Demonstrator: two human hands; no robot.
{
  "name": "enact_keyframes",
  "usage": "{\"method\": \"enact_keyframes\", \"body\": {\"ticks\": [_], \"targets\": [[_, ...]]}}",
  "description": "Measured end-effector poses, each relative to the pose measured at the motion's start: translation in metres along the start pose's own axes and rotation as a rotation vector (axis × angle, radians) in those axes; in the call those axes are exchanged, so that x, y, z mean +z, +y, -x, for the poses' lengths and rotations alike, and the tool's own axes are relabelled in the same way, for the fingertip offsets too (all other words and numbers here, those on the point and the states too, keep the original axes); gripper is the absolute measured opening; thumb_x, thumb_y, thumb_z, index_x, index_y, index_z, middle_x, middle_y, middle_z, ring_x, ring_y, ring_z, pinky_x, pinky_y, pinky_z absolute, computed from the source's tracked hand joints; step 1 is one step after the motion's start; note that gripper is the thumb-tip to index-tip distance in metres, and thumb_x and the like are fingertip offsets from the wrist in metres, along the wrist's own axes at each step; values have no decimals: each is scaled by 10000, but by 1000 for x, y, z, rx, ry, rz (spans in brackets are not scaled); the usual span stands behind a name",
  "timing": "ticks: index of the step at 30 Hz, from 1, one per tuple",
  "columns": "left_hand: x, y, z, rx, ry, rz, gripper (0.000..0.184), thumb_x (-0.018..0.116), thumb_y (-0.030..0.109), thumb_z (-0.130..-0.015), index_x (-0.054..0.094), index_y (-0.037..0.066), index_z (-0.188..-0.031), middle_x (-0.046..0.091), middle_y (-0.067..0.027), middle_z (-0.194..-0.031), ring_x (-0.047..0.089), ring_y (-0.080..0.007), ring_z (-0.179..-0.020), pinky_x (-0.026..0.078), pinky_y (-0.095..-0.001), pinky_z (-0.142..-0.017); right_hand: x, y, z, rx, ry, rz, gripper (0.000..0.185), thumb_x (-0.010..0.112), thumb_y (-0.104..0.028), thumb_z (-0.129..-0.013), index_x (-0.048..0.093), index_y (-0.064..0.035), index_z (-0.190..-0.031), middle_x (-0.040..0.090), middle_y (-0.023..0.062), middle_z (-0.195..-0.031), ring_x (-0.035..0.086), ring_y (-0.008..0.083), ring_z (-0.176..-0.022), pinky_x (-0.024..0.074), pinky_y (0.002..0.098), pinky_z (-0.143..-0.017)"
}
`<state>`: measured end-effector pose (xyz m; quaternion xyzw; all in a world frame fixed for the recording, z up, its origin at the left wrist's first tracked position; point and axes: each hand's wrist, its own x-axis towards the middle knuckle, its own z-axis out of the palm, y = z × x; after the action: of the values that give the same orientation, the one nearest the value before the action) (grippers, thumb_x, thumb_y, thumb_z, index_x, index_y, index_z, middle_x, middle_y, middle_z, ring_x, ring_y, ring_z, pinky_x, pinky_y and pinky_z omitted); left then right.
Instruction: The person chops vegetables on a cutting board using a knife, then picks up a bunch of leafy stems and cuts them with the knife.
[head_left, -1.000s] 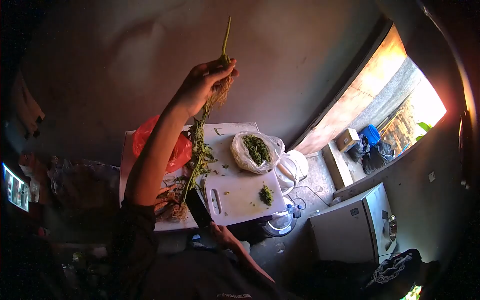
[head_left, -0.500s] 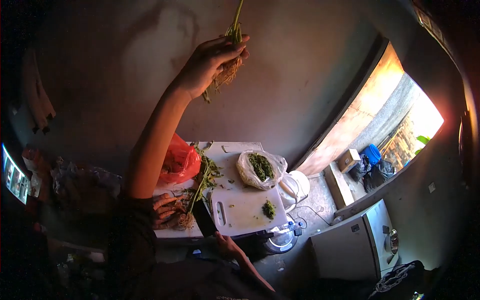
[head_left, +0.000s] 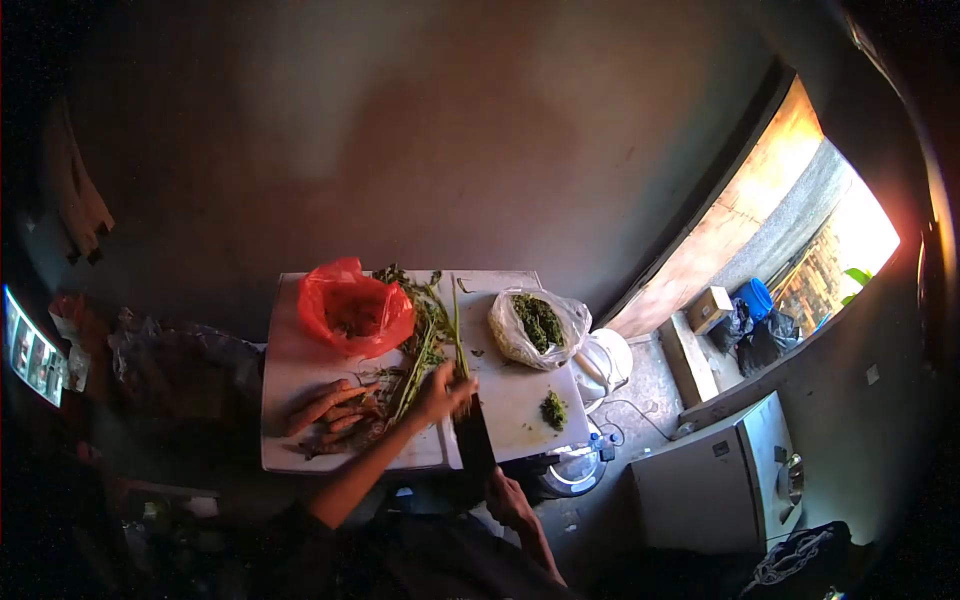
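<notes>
My left hand [head_left: 440,396] is closed around a bunch of long green stalks [head_left: 457,335] over the left side of the white cutting board [head_left: 515,425]. Close to those fingers, a wide dark-bladed knife [head_left: 473,440] lies across the board, its handle gripped by my right hand [head_left: 510,499]. Leafy stalks [head_left: 425,335] are heaped left of the bunch. Carrots [head_left: 325,405] lie by my left forearm. A small pile of chopped greens [head_left: 554,410] rests on the board's right side. The stalks' root end is hidden by my left hand.
A red plastic bag [head_left: 350,310] stands at the table's back left. Behind the board sits a clear bag of chopped greens [head_left: 535,325]. White appliances [head_left: 605,365] stand to the table's right. Farther right are a white fridge [head_left: 700,485] and an open doorway.
My left hand has come down from high in front of the wall to the board with the stalks. The knife in my right hand has shifted slightly right in view.
</notes>
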<state>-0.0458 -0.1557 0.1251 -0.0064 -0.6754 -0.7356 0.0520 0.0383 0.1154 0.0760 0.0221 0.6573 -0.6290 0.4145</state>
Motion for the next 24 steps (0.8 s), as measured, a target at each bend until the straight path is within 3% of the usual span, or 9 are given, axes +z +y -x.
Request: {"method": "enact_keyframes", "body": {"ticks": [3, 4, 7, 9, 13, 15, 18, 21, 24], "targets": [[44, -47, 36, -152, 16, -225, 396, 727, 309, -858, 568, -1, -1047, 704, -142, -882, 692, -200, -762, 530, -341, -667, -9, -20, 32, 64, 228, 3, 569, 368, -639, -961, 484, -136, -722, 408, -18, -524, 379, 119, -387, 287, 288, -365], [60, -64, 43, -35, 66, -229, 434, 744, 325, -836, 564, 1, -1061, 698, -161, -840, 698, -269, -781, 533, -375, -702, -15, -25, 36, 86, 299, 33, 565, 368, -632, -964, 472, -138, -712, 408, -16, -523, 379, 121, -385, 291, 296, -363], [69, -68, 45, -240, -325, -506, 598, 647, 442, -899, 487, -4, -1263, 682, -202, -1036, 686, -302, -926, 530, -412, -780, -41, -11, 44, 71, 393, -91, 518, 399, -573, -985, 431, -148, -690, 392, -17, -527, 368, 125, -377, 291, 304, -353], [64, -42, 33, -242, -403, -756, 549, 617, 439, -892, 523, 13, -1226, 674, -232, -1028, 674, -345, -910, 525, -468, -770, -48, -8, 48, 49, 451, -208, 540, 395, -635, -955, 340, -193, -650, 264, -56, -480, 264, 88, -343, 188, 277, -324], [26, -75, -18, 165, -427, -954, 408, 655, 299, -852, 603, 142, -1225, 660, -119, -1062, 636, -289, -1030, 496, -430, -868, -69, 11, 58, 4, 533, -259, 523, 395, -600, -973, 338, -194, -648, 270, -54, -487, 263, 86, -345, 184, 271, -325], [23, -36, -29, 521, -215, -1175, 329, 742, 245, -743, 661, 199, -1058, 621, -21, -1096, 597, -219, -1052, 421, -416, -944, -61, 3, 68, 6, 542, -279, 511, 393, -582, -982, 344, -190, -658, 268, -55, -488, 261, 84, -347, 183, 268, -324], [18, -66, -53, 812, -410, -1161, 292, 748, 249, -714, 688, 229, -1000, 585, 30, -1089, 572, -178, -1052, 365, -405, -988, -54, 4, 74, 36, 572, -252, 489, 398, -562, -989, 360, -183, -683, 278, -52, -483, 265, 83, -343, 196, 271, -318], [11, -143, -73, 852, -664, -1105, 299, 752, 244, -680, 700, 237, -975, 598, 28, -1039, 582, -170, -1041, 375, -395, -984, -57, 22, 75, 39, 592, -205, 481, 389, -545, -998, 396, -164, -705, 319, -41, -481, 302, 92, -333, 227, 272, -312], [15, -144, -76, 775, -652, -1069, 271, 744, 228, -676, 703, 255, -943, 619, 26, -947, 603, -160, -994, 382, -396, -983, -53, 29, 73, -22, 543, -105, 479, 385, -521, -1008, 452, -124, -749, 367, -24, -503, 342, 101, -340, 262, 273, -317]]}}
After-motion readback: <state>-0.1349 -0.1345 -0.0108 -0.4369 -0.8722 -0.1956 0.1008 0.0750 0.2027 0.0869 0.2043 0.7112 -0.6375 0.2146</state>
